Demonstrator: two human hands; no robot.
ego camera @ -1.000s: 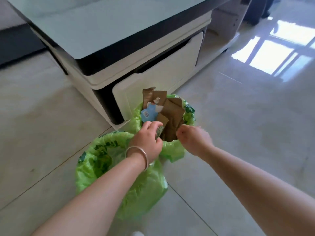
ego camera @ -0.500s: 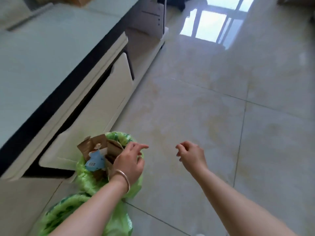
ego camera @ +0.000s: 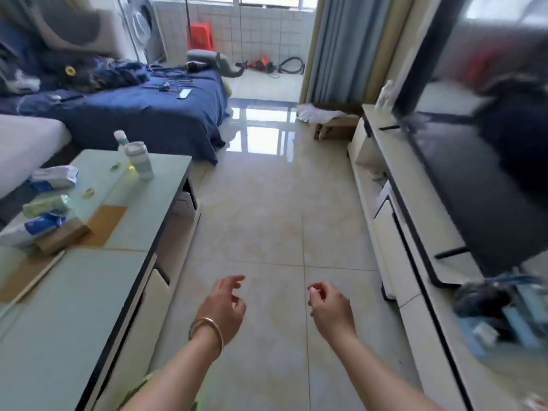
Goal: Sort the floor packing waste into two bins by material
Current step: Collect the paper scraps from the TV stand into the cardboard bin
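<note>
Tiled floor (ego camera: 267, 203) below; left hand (ego camera: 223, 311) and right hand (ego camera: 331, 312) half-curled, each grip empty

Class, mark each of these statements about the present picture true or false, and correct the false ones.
1. Both hands are empty. True: left hand and right hand hold nothing.
2. The bracelet is on the right wrist. False: it is on the left wrist.
3. A cardboard box sits on the floor near the curtain. True.
4. The bottle lies on its side. False: it stands upright on the table.
</note>
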